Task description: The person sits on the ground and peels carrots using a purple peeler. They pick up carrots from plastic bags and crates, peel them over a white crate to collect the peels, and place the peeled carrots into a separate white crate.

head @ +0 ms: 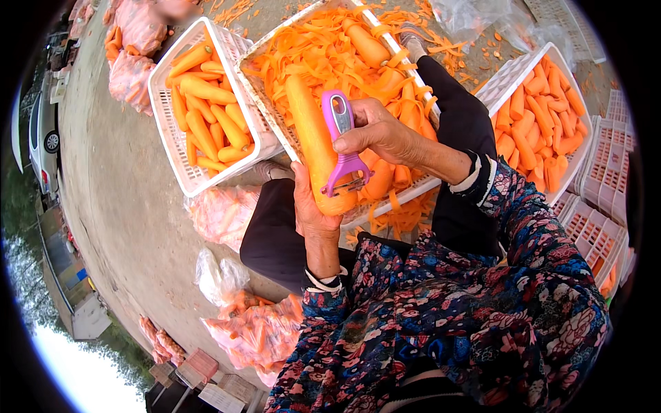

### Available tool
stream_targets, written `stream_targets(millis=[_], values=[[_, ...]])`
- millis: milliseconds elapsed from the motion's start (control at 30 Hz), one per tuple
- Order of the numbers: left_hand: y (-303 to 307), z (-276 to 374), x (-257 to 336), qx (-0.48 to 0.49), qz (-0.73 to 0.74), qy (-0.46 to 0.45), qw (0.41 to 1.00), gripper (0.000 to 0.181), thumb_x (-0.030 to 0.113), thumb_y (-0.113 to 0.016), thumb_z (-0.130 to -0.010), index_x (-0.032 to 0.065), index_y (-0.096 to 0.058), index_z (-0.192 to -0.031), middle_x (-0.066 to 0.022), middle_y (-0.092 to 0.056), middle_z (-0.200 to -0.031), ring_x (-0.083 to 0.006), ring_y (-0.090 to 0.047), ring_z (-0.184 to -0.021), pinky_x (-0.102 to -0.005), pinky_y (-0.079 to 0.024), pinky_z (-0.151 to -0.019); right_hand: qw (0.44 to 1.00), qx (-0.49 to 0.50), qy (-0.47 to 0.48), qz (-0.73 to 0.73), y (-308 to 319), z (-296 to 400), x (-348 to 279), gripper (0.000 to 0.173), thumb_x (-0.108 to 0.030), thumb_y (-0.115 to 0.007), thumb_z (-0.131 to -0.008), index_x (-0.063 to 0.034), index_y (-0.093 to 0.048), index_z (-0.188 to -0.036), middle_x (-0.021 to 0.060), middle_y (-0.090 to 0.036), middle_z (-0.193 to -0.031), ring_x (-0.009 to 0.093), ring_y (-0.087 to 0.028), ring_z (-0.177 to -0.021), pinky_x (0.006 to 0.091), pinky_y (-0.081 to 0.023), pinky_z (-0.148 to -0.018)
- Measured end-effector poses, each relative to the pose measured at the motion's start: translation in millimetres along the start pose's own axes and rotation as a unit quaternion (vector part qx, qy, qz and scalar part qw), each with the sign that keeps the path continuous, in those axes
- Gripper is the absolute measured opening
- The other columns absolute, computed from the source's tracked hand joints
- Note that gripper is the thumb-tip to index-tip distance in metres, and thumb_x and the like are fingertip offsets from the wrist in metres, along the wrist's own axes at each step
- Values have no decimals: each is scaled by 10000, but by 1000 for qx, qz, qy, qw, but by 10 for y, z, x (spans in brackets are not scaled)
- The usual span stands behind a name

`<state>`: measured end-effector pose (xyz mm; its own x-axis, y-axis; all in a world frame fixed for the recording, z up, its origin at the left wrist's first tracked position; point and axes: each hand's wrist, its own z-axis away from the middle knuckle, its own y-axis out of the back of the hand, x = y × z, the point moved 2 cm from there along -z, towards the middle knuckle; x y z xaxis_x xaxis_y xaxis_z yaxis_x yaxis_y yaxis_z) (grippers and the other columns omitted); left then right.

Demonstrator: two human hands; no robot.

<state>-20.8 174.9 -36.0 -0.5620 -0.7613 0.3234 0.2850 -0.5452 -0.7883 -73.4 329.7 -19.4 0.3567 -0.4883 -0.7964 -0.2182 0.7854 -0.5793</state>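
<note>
My left hand (316, 211) is closed around the lower end of a large carrot (312, 139), which points away from me over a shallow tray (273, 116). In my right hand (379, 129) is a purple vegetable peeler (338, 116), its blade lying on or just above the carrot near its lower end. Under both hands the tray holds a heap of carrot peelings (320, 57) and several peeled carrots (365, 44). The palm side of my left hand is partly hidden by the carrot.
A white plastic crate (170, 149) of carrots stands left of the tray, another crate (563, 188) of peeled carrots to the right. Pink bags of carrots (253, 335) lie on the ground at left. Stacked crates (607, 165) stand at far right. Peelings litter the ground.
</note>
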Motion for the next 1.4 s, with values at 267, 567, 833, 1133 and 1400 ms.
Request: stream_targets(millis=[267,567,833,1133,1400], values=[[-187,63,-127,-125,7,-13,992,696,565,-481,-856,-54,-460,-1176,-186,-540,-914,-287,-561,-754,-379,-470,-549,940,205,208,175,1266,-1588,-638,118,-120,-674,-731,-71,-577,-685,-4,-546,-622,74,-474,-506,210,-378,-470],[-112,-49,-22,50,39,-24,998,663,515,-493,-875,-42,-433,-1229,-218,-546,-1103,-318,-562,-874,-416,-495,-696,999,-9,26,43,-56,41,-238,324,-209,-752,-678,-23,-610,-902,9,-581,-788,78,-554,-731,213,-446,-642],[-82,10,-26,-135,-58,-12,989,680,357,-680,-753,-25,-395,-1238,-213,-564,-960,-348,-596,-804,-418,-519,-646,944,115,224,212,982,-1411,-707,187,-172,-708,-744,-74,-553,-709,-30,-490,-605,37,-430,-505,177,-308,-462],[-100,-41,53,0,45,-33,998,534,327,-543,-862,-9,-412,-1257,-208,-580,-1067,-334,-614,-876,-461,-522,-755,999,8,28,20,35,-156,-469,330,-217,-750,-685,-16,-609,-905,-3,-590,-764,66,-548,-634,175,-434,-584],[-57,-9,19,-128,-50,-4,990,671,480,-561,-846,-47,-416,-1235,-192,-536,-1059,-308,-579,-842,-418,-511,-612,992,4,121,25,508,-821,-528,198,-177,-695,-753,-57,-574,-856,-22,-563,-724,38,-533,-625,175,-415,-561]])
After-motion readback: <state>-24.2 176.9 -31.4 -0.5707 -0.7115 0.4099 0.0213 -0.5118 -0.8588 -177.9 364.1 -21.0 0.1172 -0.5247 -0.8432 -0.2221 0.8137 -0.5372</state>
